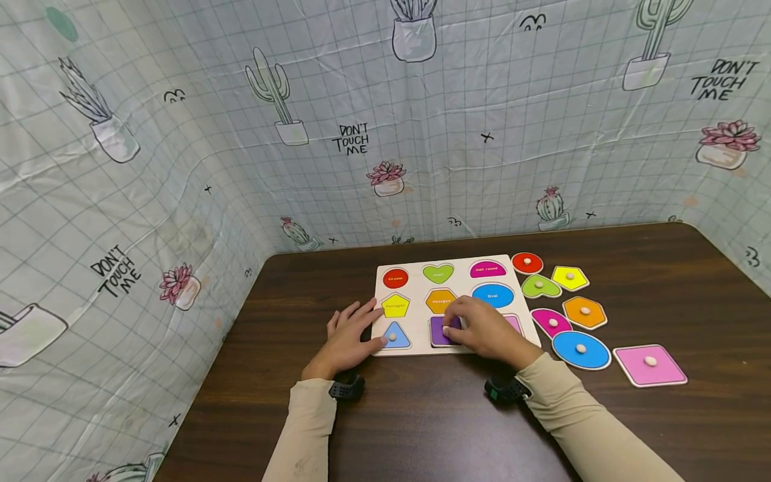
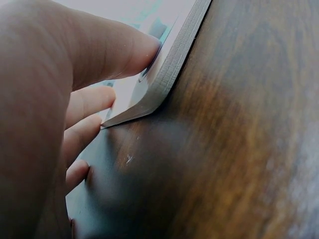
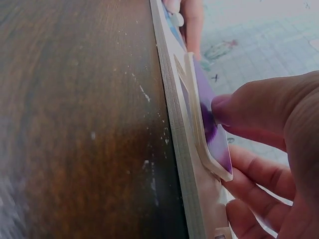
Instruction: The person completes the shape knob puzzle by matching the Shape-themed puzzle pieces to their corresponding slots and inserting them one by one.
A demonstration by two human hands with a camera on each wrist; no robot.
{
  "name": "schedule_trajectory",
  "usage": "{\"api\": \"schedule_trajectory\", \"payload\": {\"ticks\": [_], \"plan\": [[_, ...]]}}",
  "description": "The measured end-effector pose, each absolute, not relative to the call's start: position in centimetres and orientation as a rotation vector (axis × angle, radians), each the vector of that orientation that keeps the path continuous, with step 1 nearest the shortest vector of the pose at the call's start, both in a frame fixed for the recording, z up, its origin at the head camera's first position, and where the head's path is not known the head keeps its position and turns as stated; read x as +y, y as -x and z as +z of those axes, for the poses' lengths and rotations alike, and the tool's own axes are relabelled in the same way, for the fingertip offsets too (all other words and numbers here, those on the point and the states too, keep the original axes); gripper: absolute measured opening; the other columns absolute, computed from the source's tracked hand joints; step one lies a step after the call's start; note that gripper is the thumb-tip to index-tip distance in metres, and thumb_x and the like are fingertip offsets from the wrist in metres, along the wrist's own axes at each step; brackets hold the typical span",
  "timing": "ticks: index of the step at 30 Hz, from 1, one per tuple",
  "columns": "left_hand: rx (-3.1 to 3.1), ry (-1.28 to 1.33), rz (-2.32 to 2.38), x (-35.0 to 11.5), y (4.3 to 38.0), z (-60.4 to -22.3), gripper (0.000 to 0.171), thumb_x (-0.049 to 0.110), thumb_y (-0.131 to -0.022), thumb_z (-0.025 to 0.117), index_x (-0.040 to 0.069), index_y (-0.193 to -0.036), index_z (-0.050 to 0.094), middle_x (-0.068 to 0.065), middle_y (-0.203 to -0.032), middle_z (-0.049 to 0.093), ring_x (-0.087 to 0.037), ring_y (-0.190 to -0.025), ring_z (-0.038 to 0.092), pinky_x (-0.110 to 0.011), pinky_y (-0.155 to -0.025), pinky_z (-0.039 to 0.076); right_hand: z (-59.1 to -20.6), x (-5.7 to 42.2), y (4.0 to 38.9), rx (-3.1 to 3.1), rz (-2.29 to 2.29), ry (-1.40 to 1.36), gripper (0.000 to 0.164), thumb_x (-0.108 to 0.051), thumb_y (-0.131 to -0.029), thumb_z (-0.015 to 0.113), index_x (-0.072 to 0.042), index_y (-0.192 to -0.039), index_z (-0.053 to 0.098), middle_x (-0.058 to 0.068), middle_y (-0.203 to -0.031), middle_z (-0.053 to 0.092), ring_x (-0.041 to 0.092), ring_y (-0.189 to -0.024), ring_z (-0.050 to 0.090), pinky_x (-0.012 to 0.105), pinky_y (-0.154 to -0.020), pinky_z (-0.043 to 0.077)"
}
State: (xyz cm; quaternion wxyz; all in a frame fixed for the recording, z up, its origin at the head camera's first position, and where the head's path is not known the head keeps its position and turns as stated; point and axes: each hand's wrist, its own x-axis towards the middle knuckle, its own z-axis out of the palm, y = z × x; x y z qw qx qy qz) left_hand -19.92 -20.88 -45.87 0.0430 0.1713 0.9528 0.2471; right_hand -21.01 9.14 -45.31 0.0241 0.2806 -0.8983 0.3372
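A white shape-puzzle board (image 1: 415, 280) lies flat on the table. My right hand (image 1: 490, 329) pinches the knob of a purple square piece (image 1: 438, 333) at the board's front middle. In the right wrist view this purple piece (image 3: 219, 149) sits tilted, its near edge raised over the recess. My left hand (image 1: 346, 343) rests with spread fingers on the board's left edge, its thumb by the blue triangle piece (image 1: 399, 343), which lies in the front left slot. Part of the pink slot (image 1: 514, 323) is hidden behind my right hand.
Right of the board lie loose knobbed pieces: a red circle (image 1: 523, 266), green heart (image 1: 533, 289), yellow pentagon (image 1: 563, 281), orange hexagon (image 1: 593, 319), magenta half round (image 1: 543, 318), blue oval (image 1: 593, 356) and pink parallelogram (image 1: 638, 375). A patterned cloth (image 1: 458, 174) hangs behind the dark table (image 1: 421, 428).
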Motion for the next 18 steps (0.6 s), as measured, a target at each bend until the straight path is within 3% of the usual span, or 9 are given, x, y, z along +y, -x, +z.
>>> {"api": "schedule_trajectory", "payload": {"ticks": [18], "plan": [[2.907,-0.511,0.741,-20.94,19.97,-45.89,0.064,0.041,-0.092,0.061,0.020,-0.151,0.048,0.003,-0.163,0.028,-0.030,-0.150,0.016,-0.062,-0.116,0.001,-45.74,8.76,20.98,-2.737,0.921,-0.867,0.009,-0.017,-0.085,0.080,-0.017,-0.082,0.072,0.002,-0.100,0.068,0.025,-0.101,0.062,0.046,-0.093,0.050]]}}
